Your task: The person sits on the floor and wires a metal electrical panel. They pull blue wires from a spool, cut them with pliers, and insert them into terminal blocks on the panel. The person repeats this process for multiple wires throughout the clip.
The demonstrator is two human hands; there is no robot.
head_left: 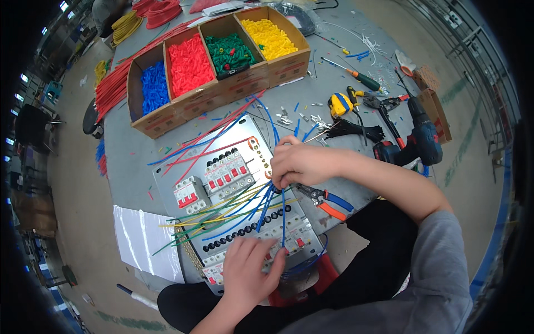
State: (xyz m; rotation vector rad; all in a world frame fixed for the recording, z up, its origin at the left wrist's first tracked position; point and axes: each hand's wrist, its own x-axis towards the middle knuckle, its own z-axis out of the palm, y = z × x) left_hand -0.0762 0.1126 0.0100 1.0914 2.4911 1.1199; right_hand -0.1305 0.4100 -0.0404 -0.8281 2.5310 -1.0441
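A grey metal panel lies tilted before me, with several white circuit breakers with red switches on it and another row along its near edge. My right hand is closed, fingertips pinched around blue wires at the panel's right side; its fingers partly hide the grip. One blue wire runs from there down toward the near breakers. My left hand lies over those near breakers, fingers apart, thumb close to that wire's lower end. Green and yellow wires fan out leftward from the same bundle.
A divided cardboard box of blue, red, green and yellow caps stands behind the panel. Wire strippers, a cordless drill, a tape measure and a screwdriver lie to the right. White sheeting hangs at left.
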